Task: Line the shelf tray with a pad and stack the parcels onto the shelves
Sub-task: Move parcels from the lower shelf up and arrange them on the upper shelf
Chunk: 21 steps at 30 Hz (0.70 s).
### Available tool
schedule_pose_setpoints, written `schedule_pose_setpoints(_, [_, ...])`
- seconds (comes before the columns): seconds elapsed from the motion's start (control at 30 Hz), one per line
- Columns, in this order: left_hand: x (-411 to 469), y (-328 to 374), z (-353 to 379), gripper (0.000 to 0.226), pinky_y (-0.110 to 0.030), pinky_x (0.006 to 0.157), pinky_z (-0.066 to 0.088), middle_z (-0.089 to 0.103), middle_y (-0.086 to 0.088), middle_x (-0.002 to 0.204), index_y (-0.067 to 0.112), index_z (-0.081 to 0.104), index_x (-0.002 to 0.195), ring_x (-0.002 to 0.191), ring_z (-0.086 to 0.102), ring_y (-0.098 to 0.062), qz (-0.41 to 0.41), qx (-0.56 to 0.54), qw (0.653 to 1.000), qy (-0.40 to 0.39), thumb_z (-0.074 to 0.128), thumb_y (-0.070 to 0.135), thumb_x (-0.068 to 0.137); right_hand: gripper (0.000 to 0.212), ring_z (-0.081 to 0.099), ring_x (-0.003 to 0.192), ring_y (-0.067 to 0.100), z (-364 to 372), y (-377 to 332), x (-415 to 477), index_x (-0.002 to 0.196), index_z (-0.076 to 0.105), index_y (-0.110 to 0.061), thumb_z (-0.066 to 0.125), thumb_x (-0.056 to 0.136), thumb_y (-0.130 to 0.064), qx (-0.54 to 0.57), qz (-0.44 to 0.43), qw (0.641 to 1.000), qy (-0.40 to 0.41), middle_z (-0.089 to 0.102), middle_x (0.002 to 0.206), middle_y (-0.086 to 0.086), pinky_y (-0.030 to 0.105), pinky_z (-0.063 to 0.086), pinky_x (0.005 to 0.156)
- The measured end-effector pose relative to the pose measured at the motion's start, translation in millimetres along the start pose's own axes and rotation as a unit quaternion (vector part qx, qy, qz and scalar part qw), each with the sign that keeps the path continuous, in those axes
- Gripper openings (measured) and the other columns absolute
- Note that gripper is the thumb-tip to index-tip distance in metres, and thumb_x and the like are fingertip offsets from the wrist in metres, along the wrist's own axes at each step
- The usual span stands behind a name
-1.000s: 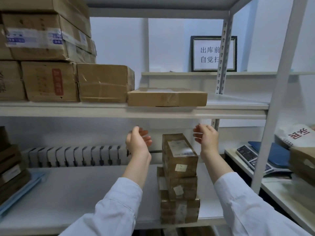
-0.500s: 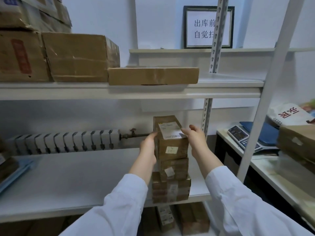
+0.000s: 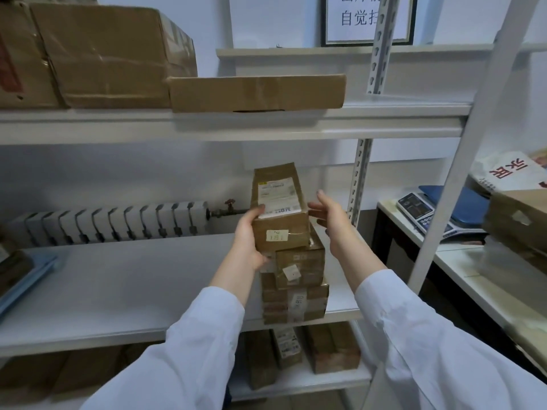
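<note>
Two hands work at one stack of parcels. The left hand [image 3: 247, 235] grips the top parcel [image 3: 279, 208] at its near left corner: the thumb lies on the upper face at the edge of the white shipping label, and the fingers curl under the bottom edge. The right hand [image 3: 331, 223] is spread, palm turned toward the parcel's right side and fingers straight. Whether it touches the cardboard cannot be determined.

The top parcel lies lengthwise away from the viewer and is offset to the left of the second parcel [image 3: 299, 267] below it. Whether it rests on that parcel or is raised clear cannot be determined. The second parcel sits on the bottom parcel [image 3: 296, 303], which stands at the front edge of the middle shelf [image 3: 118, 285], near the right upright.

Behind the shelf, a white radiator [image 3: 112, 223] runs along the wall. The upper shelf [image 3: 236, 122] carries a flat carton [image 3: 257, 91] with a large carton [image 3: 112, 54] touching its left end. More parcels [image 3: 284, 347] lie on the shelf below. A weighing scale [image 3: 426, 214] sits on the side table at right.
</note>
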<state>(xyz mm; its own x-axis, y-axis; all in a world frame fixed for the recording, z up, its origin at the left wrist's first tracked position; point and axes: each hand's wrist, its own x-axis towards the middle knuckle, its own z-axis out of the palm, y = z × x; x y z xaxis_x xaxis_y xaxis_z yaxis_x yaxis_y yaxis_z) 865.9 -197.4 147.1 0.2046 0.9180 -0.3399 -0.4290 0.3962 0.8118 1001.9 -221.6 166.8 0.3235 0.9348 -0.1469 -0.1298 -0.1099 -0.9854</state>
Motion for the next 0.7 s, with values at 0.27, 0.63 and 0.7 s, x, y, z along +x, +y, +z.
schedule_pose_setpoints(0.27, [25.7,-7.9,-35.2,0.038,-0.064,0.109,0.014,0.064,-0.016,0.108,0.02,0.063,0.1,0.113,0.051,-0.038,0.014,-0.113,0.993,0.028,0.048,0.05,0.084,0.043,0.041,0.133,0.028,-6.3,25.7,7.2,0.136,0.044,-0.001,0.041,0.101,-0.025,-0.027,0.099,0.995,-0.014,0.045,0.142,0.015,0.028,0.037,0.098])
schedule_pose_setpoints(0.63, [33.3,-17.5,-50.0,0.063,-0.074,0.097,0.025,0.06,-0.023,0.121,0.017,0.059,0.119,0.116,0.048,-0.049,-0.026,-0.22,0.975,-0.032,0.044,0.061,0.077,0.034,0.054,0.064,0.015,-7.9,46.3,14.5,0.084,0.057,-0.006,0.042,0.098,-0.034,-0.007,0.151,0.986,-0.067,0.058,0.073,0.005,0.022,0.04,0.053])
schedule_pose_setpoints(0.7, [31.0,-18.1,-52.3,0.063,-0.076,0.097,0.022,0.06,-0.023,0.121,0.016,0.06,0.118,0.116,0.048,-0.05,-0.03,-0.223,0.973,-0.042,0.043,0.062,0.078,0.035,0.061,0.068,0.02,-5.7,45.3,13.5,0.081,0.063,-0.01,0.048,0.094,-0.039,0.006,0.154,0.985,-0.08,0.066,0.074,0.008,0.026,0.045,0.058])
